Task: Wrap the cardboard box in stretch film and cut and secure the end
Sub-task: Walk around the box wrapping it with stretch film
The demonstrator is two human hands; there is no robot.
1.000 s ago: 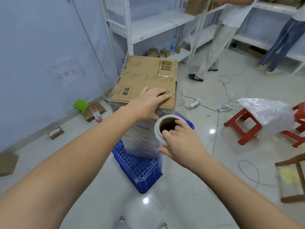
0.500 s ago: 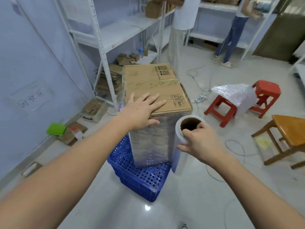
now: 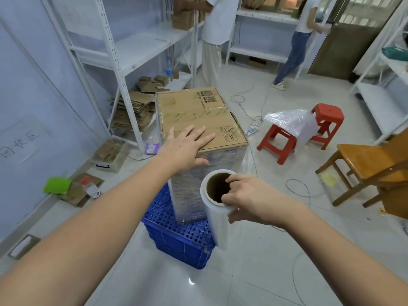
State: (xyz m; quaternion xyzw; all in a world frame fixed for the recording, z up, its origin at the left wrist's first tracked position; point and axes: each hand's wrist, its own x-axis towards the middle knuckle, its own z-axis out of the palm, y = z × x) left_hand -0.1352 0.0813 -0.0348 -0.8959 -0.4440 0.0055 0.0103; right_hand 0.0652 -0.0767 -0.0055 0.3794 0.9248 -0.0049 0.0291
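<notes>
The tall brown cardboard box [image 3: 198, 115], its sides already film-wrapped, stands on a blue perforated plastic crate [image 3: 176, 237]. The left hand [image 3: 184, 146] presses flat, fingers straight, on its top. Just beside its near corner, the right hand [image 3: 249, 198] grips the upright clear stretch-film roll [image 3: 217, 219], fingers hooked into the core.

Bare floor is lying open right of the cardboard box [image 3: 198, 115] as far as the red stool [image 3: 278, 142], while the blue crate [image 3: 176, 237] beneath it and white shelving [image 3: 123, 69] just left are crowding those sides.
</notes>
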